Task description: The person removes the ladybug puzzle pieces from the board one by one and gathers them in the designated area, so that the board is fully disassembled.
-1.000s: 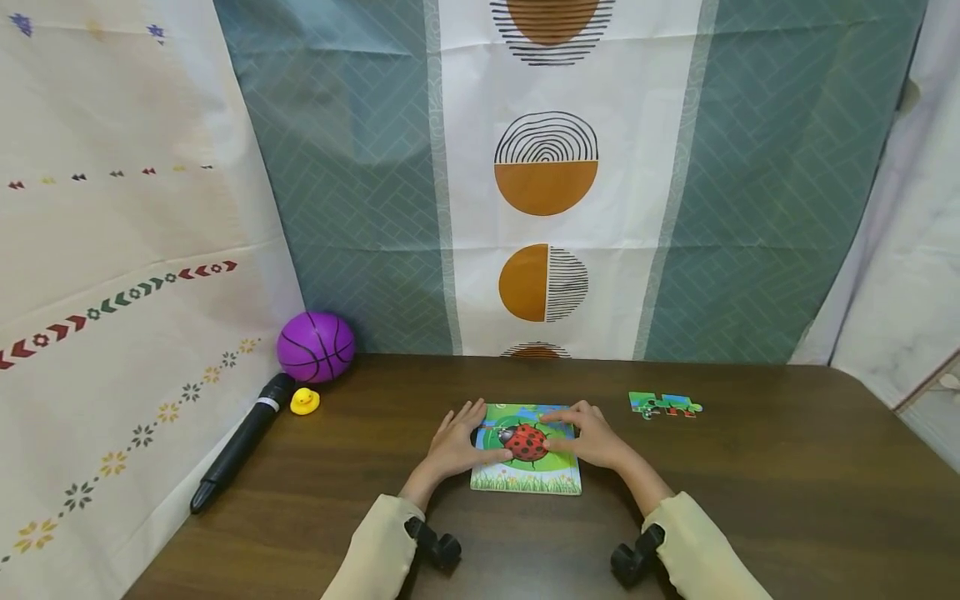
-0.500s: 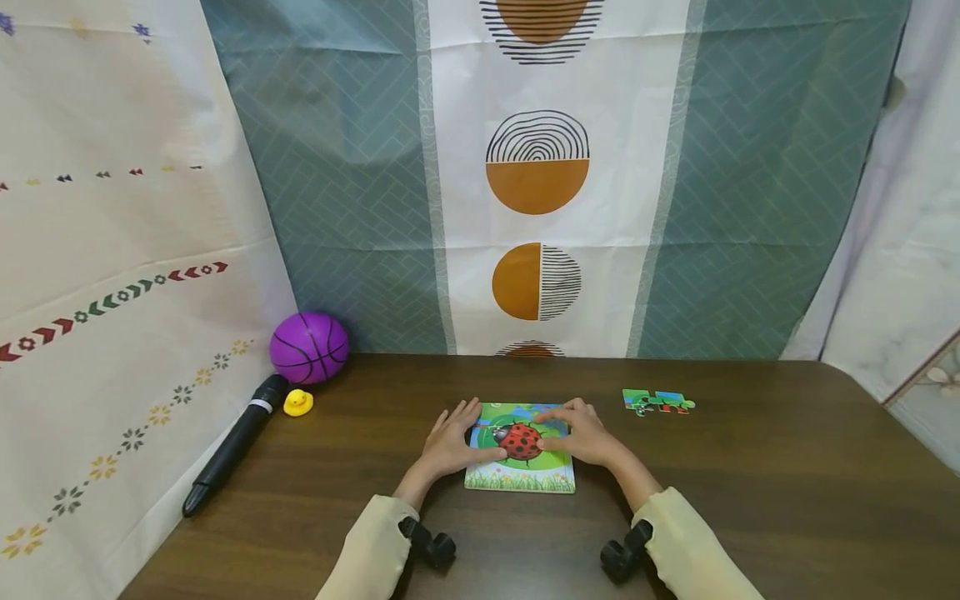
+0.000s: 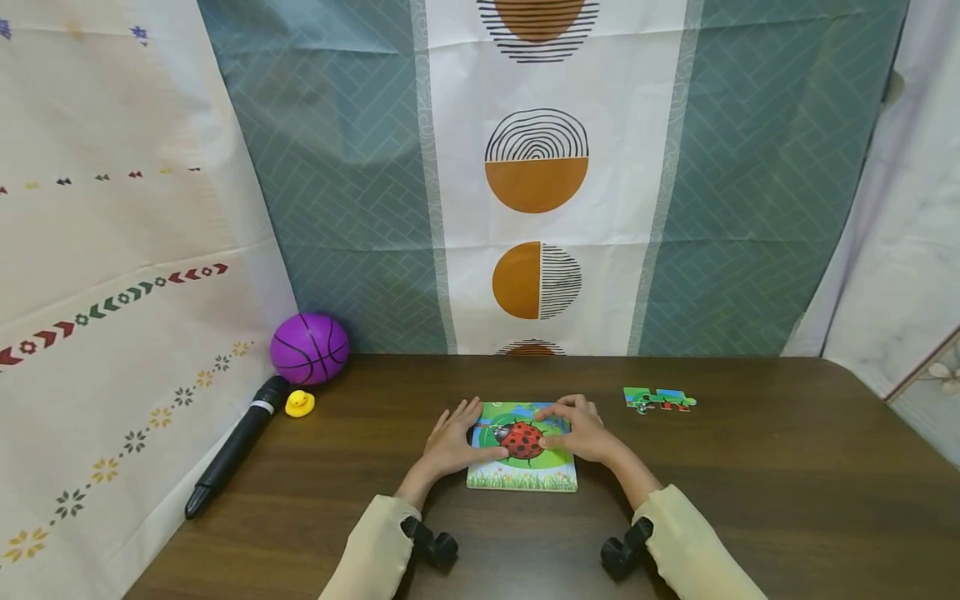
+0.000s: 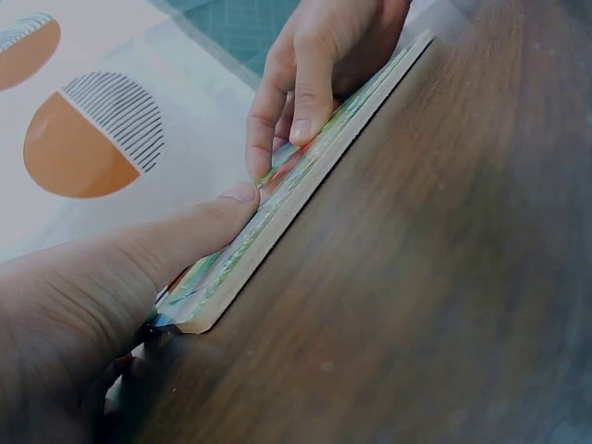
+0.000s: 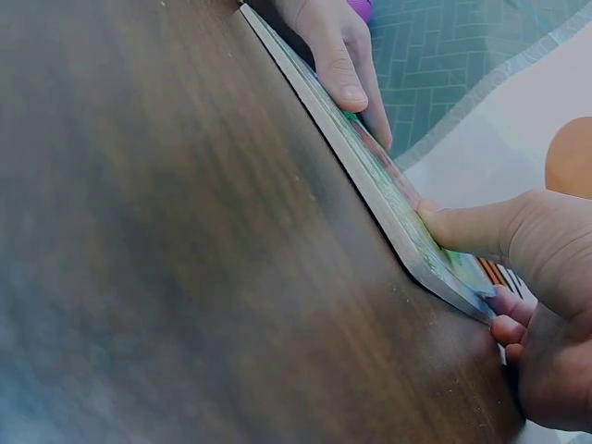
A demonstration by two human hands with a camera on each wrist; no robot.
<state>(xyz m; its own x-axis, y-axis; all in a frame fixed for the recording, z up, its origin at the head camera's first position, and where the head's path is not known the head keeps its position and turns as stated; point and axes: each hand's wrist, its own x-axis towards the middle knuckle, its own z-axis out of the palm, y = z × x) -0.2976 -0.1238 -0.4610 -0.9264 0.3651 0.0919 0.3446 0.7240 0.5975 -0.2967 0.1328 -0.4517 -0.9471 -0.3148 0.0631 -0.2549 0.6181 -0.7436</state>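
Note:
A square ladybug jigsaw puzzle [image 3: 522, 478] lies flat on the brown table, its pale thick edge plain in both wrist views. My left hand [image 3: 453, 444] rests at its left side, fingers straight, thumb touching the ladybug picture. At the right side, my right hand [image 3: 588, 433] grips the puzzle: the thumb [image 5: 472, 227] is on top and bent fingertips [image 5: 509, 328] meet the edge. Parts of the upper picture are hidden under the hands. Green-and-blue puzzle pieces [image 3: 660, 400] lie apart, farther back to the right; their exact number is unclear.
A purple ball [image 3: 310, 348] sits at the table's back left corner. Beside it are a yellow rubber duck [image 3: 300, 404] and a long black microphone-like object [image 3: 236, 450]. Patterned cloths hang behind and to the left of the table [image 3: 750, 492].
The head view shifted slightly, moving the whole scene a little left in the picture. Both hands keep their places on the puzzle, and the loose pieces have not moved on the table.

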